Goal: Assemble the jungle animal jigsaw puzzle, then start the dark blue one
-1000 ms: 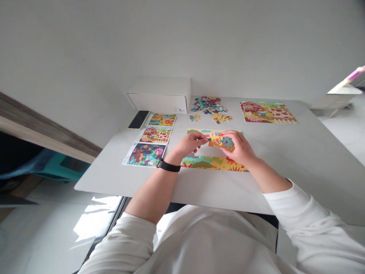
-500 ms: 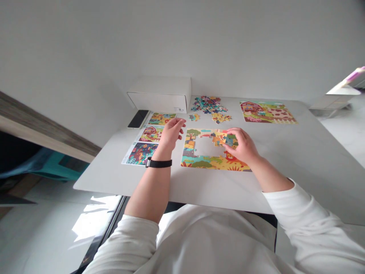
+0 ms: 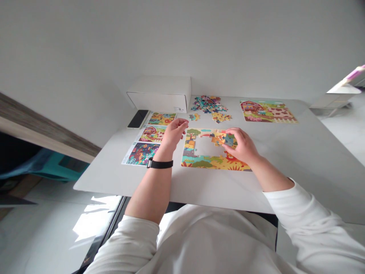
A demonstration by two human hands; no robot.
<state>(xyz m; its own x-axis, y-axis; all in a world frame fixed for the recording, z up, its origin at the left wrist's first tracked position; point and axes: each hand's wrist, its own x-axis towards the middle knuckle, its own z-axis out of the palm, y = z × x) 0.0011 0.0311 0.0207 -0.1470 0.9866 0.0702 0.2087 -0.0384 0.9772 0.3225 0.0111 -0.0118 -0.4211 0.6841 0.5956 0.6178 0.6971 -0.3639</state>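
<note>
A jigsaw puzzle [image 3: 201, 164] of animals and trees lies on the table with a gap in its middle. My right hand [image 3: 242, 144] is at its right side, thumb and fingers closed around a blue-green puzzle piece [image 3: 229, 139]. An orange and yellow patch of pieces [image 3: 217, 140] lies beside that piece, along the gap. My left hand [image 3: 174, 133], with a black band on the wrist, hovers between the puzzle and the picture sheet [image 3: 137, 152]. Its fingers are pinched together; anything in them is hidden.
Loose pieces [image 3: 207, 104] are heaped at the back, with a yellow cluster [image 3: 221, 117] and a small grey-yellow group [image 3: 194, 117] in front. A finished farm puzzle [image 3: 268, 112] lies back right. A white box [image 3: 159, 95] and a phone [image 3: 138, 118] stand back left.
My left hand has moved slightly right, towards the puzzle. My right hand has shifted a little left, still at the blue-green piece.
</note>
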